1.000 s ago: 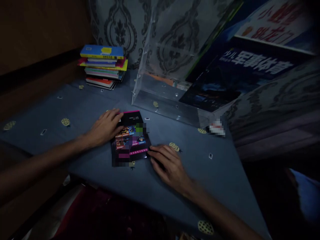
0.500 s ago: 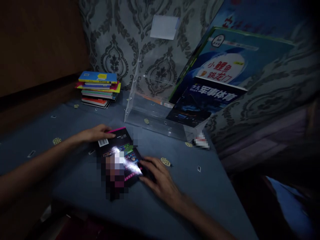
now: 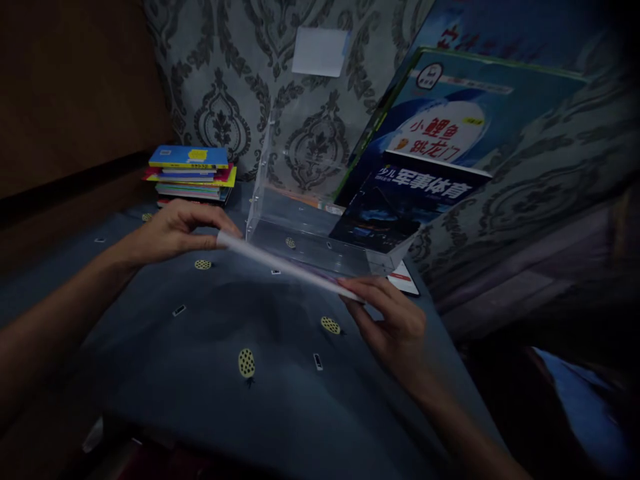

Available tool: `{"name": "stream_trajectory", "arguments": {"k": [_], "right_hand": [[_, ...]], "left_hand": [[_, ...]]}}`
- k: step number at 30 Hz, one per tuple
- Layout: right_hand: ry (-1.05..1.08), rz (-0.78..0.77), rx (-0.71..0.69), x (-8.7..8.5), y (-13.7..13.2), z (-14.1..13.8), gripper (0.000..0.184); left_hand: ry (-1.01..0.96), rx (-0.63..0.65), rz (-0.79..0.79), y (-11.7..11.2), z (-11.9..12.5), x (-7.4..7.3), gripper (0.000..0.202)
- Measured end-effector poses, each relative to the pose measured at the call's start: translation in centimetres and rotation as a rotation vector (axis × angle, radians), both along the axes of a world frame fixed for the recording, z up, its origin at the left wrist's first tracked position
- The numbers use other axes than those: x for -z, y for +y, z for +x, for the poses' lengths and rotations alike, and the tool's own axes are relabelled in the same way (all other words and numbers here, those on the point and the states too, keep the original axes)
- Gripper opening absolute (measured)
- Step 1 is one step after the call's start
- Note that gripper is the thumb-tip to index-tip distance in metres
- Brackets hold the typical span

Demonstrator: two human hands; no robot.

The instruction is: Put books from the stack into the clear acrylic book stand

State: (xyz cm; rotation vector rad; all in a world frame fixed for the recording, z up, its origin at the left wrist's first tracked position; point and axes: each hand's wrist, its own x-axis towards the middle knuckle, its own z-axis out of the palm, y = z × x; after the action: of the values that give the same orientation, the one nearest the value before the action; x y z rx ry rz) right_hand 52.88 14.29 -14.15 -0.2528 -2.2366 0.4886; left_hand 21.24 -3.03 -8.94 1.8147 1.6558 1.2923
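Observation:
Both my hands grip a thin book [image 3: 287, 267], held up off the table with its pale page edge turned toward me. My left hand [image 3: 183, 230] pinches its left end between thumb and fingers. At the right end, my right hand [image 3: 387, 320] is closed on the other corner. The book's covers are mostly out of sight. Just behind it stands a clear acrylic book rack [image 3: 257, 200]. In the rack's right part lean a dark blue book [image 3: 405, 200] and a larger blue-green book [image 3: 450, 120].
A stack of books [image 3: 190, 175] lies at the back left of the blue patterned tablecloth [image 3: 210, 373]. A red-and-white item [image 3: 404, 279] sits by the rack's right corner. A white card [image 3: 321, 51] is on the patterned wall. A wooden panel [image 3: 75, 87] stands at left.
The book, lying on the table with its dark back cover up, has been lifted and tilted edge-on toward the rack. Both hands have risen and moved forward with it.

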Motion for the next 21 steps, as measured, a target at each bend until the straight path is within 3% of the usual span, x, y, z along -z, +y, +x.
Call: {"name": "stream_trajectory", "arguments": {"k": [3, 6, 8, 10, 16, 21], "right_hand": [[-0.097, 0.211, -0.073, 2.2, -0.1, 1.0, 0.037], [-0.290, 0.257, -0.179, 5.2, -0.6, 1.5, 0.037], [-0.349, 0.245, -0.201, 6.2, -0.8, 1.7, 0.037], [-0.353, 0.213, -0.209, 6.5, -0.8, 1.7, 0.036], [-0.304, 0.135, -0.189, 6.4, -0.7, 1.1, 0.025], [-0.271, 0.092, -0.182, 7.0, -1.0, 1.1, 0.024]], "left_hand": [[0.153, 0.120, -0.081, -1.0, -0.3, 3.5, 0.018], [0.334, 0.110, -0.224, -2.1, -0.3, 7.6, 0.029], [0.431, 0.098, -0.294, -2.5, -0.2, 9.1, 0.037], [0.503, 0.079, -0.331, -2.5, 0.0, 9.2, 0.039], [0.711, -0.089, -0.292, -0.3, 1.7, 8.0, 0.036], [0.803, -0.035, -0.196, 2.3, 2.9, 9.0, 0.033]]}}
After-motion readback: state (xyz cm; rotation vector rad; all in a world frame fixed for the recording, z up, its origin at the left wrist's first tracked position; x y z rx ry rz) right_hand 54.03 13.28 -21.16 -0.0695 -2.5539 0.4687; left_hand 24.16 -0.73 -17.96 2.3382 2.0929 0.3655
